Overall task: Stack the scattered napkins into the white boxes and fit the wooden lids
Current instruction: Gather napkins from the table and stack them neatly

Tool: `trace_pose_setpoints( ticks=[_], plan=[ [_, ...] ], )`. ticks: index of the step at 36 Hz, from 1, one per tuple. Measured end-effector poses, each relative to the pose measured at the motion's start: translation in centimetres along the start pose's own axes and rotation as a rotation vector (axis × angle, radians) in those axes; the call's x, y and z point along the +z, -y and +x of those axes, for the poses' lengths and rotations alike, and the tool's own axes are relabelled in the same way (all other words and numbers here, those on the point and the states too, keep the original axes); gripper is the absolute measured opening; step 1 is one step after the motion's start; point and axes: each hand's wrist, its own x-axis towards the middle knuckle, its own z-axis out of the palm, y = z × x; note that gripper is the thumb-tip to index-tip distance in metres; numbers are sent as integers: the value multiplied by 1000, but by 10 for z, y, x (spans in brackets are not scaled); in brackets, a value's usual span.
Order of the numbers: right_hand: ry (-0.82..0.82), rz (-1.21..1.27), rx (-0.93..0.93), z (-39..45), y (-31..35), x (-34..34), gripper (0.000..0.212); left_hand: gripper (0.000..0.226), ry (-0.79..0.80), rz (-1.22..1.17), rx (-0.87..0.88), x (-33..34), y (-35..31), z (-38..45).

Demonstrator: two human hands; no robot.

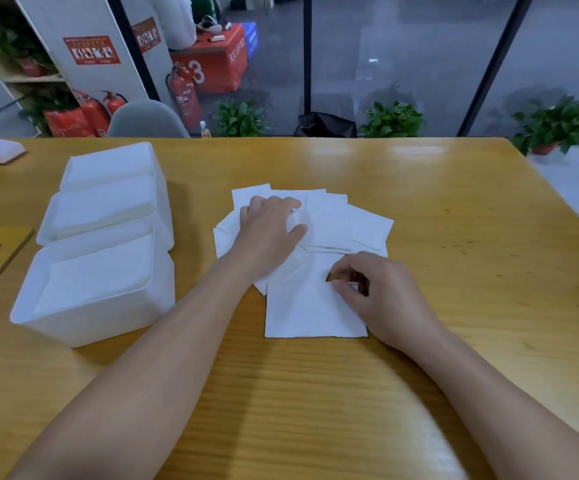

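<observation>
Right hand (381, 296) pinches napkin (302, 306); left hand (270, 226) presses pile (350, 223).

Two bare forearms reach into the head view from the bottom edge, with no sleeve, cuff, watch, bracelet or glove on either as far as the frame shows. The left hand (270, 226) wears no ring on the fingers that show, and its nails are short and unpainted. The right hand (381, 292) is likewise without rings, and the nails that can be seen on it are short and plain.
</observation>
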Motion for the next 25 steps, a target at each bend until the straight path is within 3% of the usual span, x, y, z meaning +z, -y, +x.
trace_pose_setpoints(
  ticks=[5,10,15,19,25],
  plan=[
    [5,15,11,1,-1,1,11,39,-19,-3,-12,-2,-2,5],
    [11,26,4,1,0,-1,12,11,-31,-133,-20,-11,-5,9],
    [25,32,30,-1,0,-8,16,10,-87,-366,38,-22,-7,-9],
    [-65,114,89,0,0,-12,16,12,-182,-450,78,-31,-8,-29],
    [-246,249,213,1,10,-23,52,12,-194,-711,67,-44,-16,-72]
  ],
)
